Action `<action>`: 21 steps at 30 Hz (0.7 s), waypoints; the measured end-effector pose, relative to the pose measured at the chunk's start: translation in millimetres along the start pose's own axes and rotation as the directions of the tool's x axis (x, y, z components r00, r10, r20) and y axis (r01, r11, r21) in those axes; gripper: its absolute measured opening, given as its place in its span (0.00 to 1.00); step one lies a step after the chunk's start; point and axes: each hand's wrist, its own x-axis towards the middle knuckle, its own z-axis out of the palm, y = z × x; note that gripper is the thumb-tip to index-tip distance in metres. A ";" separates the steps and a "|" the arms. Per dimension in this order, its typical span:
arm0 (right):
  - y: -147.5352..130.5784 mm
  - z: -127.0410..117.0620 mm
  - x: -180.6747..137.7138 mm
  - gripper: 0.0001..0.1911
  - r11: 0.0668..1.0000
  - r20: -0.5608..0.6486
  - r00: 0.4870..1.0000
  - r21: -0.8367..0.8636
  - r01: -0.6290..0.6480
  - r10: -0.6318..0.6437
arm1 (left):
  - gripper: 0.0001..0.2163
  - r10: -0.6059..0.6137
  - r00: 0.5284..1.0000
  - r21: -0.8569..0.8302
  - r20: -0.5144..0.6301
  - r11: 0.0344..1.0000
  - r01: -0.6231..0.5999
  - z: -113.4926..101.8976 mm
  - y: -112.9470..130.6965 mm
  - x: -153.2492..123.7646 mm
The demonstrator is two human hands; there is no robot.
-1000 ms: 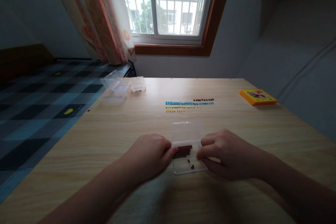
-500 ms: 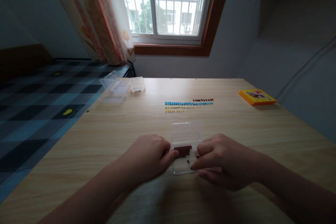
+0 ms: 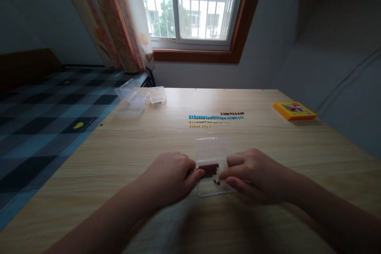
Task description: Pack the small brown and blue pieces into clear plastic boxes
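A small clear plastic box (image 3: 205, 193) lies open on the table with its lid raised at the back. My left hand (image 3: 175, 172) grips its left edge, the thumb lying over the ends of several dark brown strips (image 3: 210, 170) stacked inside. At the box's right side is my right hand (image 3: 253, 176), its index finger reaching over the inside and its thumb held apart. Just beyond that fingertip, a few tiny brown pieces (image 3: 217, 182) rest on the box floor. Nothing shows between the right fingers.
Rows of tiny blue pieces (image 3: 205, 117), yellow pieces (image 3: 195, 126) and brown pieces (image 3: 232, 113) stretch across the wooden table (image 3: 143, 139) beyond the box. More clear boxes (image 3: 131, 109) stand at the back left. A yellow-orange box (image 3: 294, 111) lies at the right edge.
My right index finger has moved back, away from the box's front edge. The small brown pieces now lie closer together. The whole view has shifted slightly.
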 end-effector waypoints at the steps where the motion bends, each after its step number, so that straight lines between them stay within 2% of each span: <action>1: 0.2 0.1 -0.1 0.16 1.000 -0.003 1.000 0.001 -0.001 0.001 | 0.19 0.000 1.000 0.001 0.002 1.000 0.000 -0.1 0.1 0.0; 7: -1.1 1.7 2.0 0.15 0.999 0.034 0.999 -0.035 0.037 -0.036 | 0.19 -0.010 1.000 0.002 -0.005 1.000 0.010 0.8 -0.5 0.0; 21: -1.6 9.4 5.2 0.12 0.996 -0.041 0.999 -0.094 0.009 -0.013 | 0.18 -0.016 1.000 0.021 -0.007 1.000 0.016 -0.7 1.8 -1.1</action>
